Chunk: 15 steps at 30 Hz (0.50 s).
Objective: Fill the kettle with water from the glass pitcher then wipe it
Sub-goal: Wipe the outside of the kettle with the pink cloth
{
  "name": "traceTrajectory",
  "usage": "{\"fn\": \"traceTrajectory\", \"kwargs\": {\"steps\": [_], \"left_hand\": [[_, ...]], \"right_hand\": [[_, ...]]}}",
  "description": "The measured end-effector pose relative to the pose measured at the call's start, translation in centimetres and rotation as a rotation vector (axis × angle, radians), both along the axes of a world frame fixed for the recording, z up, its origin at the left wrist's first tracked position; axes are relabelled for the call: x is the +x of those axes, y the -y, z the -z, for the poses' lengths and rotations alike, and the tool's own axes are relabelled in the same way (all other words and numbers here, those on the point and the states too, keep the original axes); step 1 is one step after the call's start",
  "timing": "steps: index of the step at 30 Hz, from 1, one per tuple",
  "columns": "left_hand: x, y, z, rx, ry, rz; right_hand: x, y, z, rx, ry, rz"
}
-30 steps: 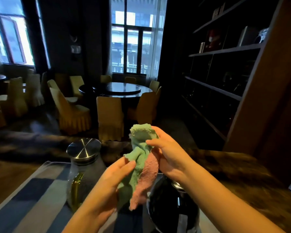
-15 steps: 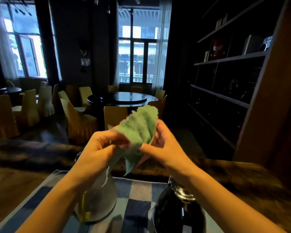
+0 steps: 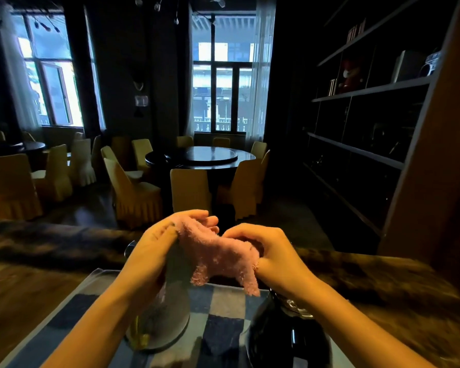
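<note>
A fluffy cloth (image 3: 218, 257), pink side up, stretches between my two hands above the table. My left hand (image 3: 154, 251) grips its left end and my right hand (image 3: 271, 251) pinches its right end. Below my left forearm stands the glass pitcher (image 3: 170, 317), its lid mostly hidden behind my left hand. The dark, glossy kettle (image 3: 284, 341) sits at the lower right under my right forearm, with its lid on. Both vessels rest on a blue and grey checked mat (image 3: 218, 309).
The mat lies on a dark wooden table (image 3: 32, 296) with a mottled far edge. Beyond it are a round dining table (image 3: 199, 158) ringed by yellow-covered chairs, bright windows, and dark wall shelves (image 3: 369, 150) on the right.
The cloth has been turned and spread between my hands, so its pink side shows instead of the green. My hands have lowered slightly and moved apart. The view has tilted up.
</note>
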<state>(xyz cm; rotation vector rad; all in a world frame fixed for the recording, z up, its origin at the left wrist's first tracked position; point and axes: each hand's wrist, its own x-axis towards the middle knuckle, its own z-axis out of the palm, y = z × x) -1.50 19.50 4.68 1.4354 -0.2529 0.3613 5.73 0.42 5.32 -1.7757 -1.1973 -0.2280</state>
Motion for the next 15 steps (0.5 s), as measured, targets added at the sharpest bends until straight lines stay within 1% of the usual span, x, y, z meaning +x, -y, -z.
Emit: {"fn": "traceTrajectory", "kwargs": {"steps": [2,4,6,7,8,9,11,13,14,15], "left_hand": [[0.3,-0.4,0.8,-0.195,-0.137,0.128],[0.5,-0.9,1.3,-0.356,-0.249,0.198],[0.5,-1.0,1.5,-0.466,-0.277,0.294],[0.5,-0.8,1.5,-0.509,-0.286,0.349],[0.2,-0.5,1.5,-0.517,-0.289,0.307],[-0.3,-0.5,1.6,-0.564,-0.260,0.331],[-0.8,-0.4,1.3,-0.613,-0.224,0.412],[-1.1,-0.1,2.0,-0.656,-0.257,0.373],[-1.2,0.1,2.7,-0.670,-0.257,0.430],[-1.4,0.4,2.9,-0.658,-0.239,0.444]], "right_hand": [[-0.2,0.4,-0.7,0.039,0.066,-0.057],[-0.3,0.4,-1.2,-0.022,0.117,-0.094],[-0.2,0.4,-1.5,0.003,0.066,-0.071],[0.0,0.6,-1.7,0.056,0.028,-0.059],[0.1,0.7,-1.9,0.105,-0.005,-0.055],[0.3,0.9,-2.2,0.125,-0.034,-0.055],[0.7,1.1,-2.9,0.070,-0.130,-0.069],[0.8,1.2,-3.5,0.011,-0.255,-0.108],[0.8,1.2,-3.8,-0.008,-0.282,-0.140],[0.7,1.3,-4.3,-0.033,-0.290,-0.188]]}}
